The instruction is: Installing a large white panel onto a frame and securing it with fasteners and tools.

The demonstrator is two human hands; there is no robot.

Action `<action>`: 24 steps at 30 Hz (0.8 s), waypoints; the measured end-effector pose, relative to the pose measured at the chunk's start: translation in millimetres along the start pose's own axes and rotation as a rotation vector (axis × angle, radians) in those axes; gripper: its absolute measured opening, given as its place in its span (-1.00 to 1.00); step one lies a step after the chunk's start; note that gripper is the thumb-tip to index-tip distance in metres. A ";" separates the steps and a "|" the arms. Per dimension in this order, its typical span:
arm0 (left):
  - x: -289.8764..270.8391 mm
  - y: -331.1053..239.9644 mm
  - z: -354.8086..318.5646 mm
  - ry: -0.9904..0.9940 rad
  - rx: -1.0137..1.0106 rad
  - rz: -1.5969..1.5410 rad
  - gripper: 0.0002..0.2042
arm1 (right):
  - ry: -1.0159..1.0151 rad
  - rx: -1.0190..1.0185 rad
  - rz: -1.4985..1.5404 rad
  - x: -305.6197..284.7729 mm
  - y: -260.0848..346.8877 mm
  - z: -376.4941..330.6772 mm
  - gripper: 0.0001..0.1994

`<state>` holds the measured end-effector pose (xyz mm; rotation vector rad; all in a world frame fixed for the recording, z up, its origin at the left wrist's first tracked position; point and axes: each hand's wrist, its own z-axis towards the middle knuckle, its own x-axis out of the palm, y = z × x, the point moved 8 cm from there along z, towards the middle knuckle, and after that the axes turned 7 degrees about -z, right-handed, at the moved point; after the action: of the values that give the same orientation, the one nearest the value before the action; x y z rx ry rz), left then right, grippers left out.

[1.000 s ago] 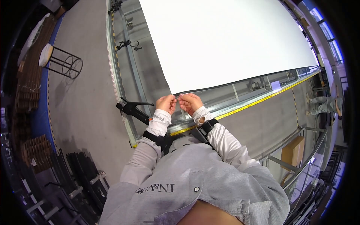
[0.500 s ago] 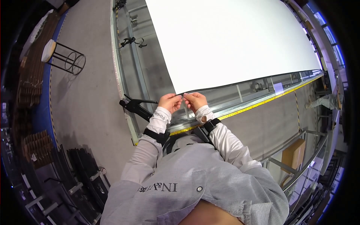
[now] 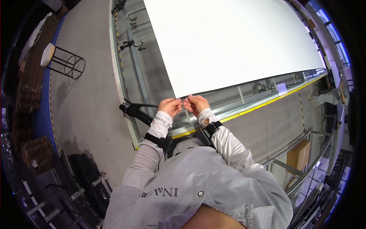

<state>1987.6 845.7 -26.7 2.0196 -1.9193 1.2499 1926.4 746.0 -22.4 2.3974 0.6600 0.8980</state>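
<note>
I have a long metal frame (image 3: 228, 113) spread under my view, with floor showing through between its bars. Across it lies the white sheet (image 3: 236, 42), bright and flat, its near left corner right at the hands and a thin dark edging along its near side. Far left, I see brown stacked boards (image 3: 32, 76). A yellow measuring strip (image 3: 251, 110) runs along the frame's near rail. At the right edge, I make out another person (image 3: 327, 98) in grey trousers, well apart from the work. A round-seated stool (image 3: 47, 54) stands on the floor to the left, and a brown box (image 3: 298, 155) sits on the lower right. A large black clamp (image 3: 137, 112) rests at the frame's left rail, just beside my left wrist.

I have the left hand (image 3: 170, 107) and the right hand (image 3: 197, 104) side by side at the sheet's corner, fingertips almost meeting. In each, thumb and forefinger come close together, but I cannot tell whether they are clamped on the edging; whatever sits between them is too small.
</note>
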 end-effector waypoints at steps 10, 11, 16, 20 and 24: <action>-3.4 3.3 -1.6 -0.098 0.106 -0.038 -0.90 | -0.079 -0.111 -0.141 4.3 4.1 -4.1 -0.81; -3.7 3.1 -2.1 -0.101 0.106 -0.045 -0.89 | -0.109 -0.117 -0.158 3.5 4.3 -4.1 -0.81; -5.3 2.0 -3.3 -0.090 0.075 -0.052 -0.86 | -0.130 -0.141 -0.183 1.7 3.7 -0.1 -0.80; -5.6 -4.3 -10.0 -0.057 0.028 -0.036 -0.82 | -0.156 -0.148 -0.173 -0.2 3.9 -0.7 -0.79; -2.5 -7.4 -14.4 -0.059 -0.036 -0.017 -0.78 | -0.150 -0.113 -0.193 -0.1 3.8 -1.9 -0.82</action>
<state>1987.3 857.5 -15.3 2.0730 -1.9320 1.1555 1926.0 743.5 -18.9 2.2303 0.7463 0.6508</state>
